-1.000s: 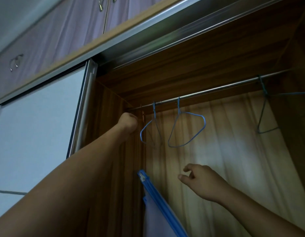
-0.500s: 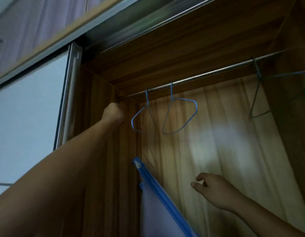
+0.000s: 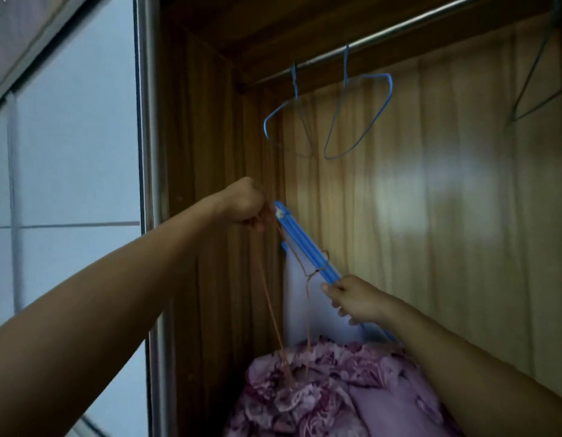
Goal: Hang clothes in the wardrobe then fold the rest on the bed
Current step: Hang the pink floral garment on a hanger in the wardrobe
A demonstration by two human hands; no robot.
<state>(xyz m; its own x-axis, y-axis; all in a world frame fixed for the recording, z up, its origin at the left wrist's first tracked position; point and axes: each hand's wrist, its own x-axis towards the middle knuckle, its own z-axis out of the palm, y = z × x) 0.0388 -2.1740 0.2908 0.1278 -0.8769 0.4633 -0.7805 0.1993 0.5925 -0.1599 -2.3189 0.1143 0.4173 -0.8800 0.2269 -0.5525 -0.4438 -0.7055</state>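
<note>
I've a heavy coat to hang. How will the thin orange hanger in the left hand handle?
The orange hanger is very thin wire, so probably light and springy, likely to bend under load. Its outline looks narrow and crooked, suggesting it deforms easily. Gripped at one end by the left hand, it would probably swing.

Views: one, worn on the head.
Faces: forward into the wardrobe (image 3: pixel 462 216), toward its left corner.
Top: the rail (image 3: pixel 399 28).
Bottom: purple bedding (image 3: pixel 320 402).
Left side: the door (image 3: pixel 74 152).
Near: close; left hand (image 3: pixel 245 205) and right hand (image 3: pixel 357 299) are inside.
</note>
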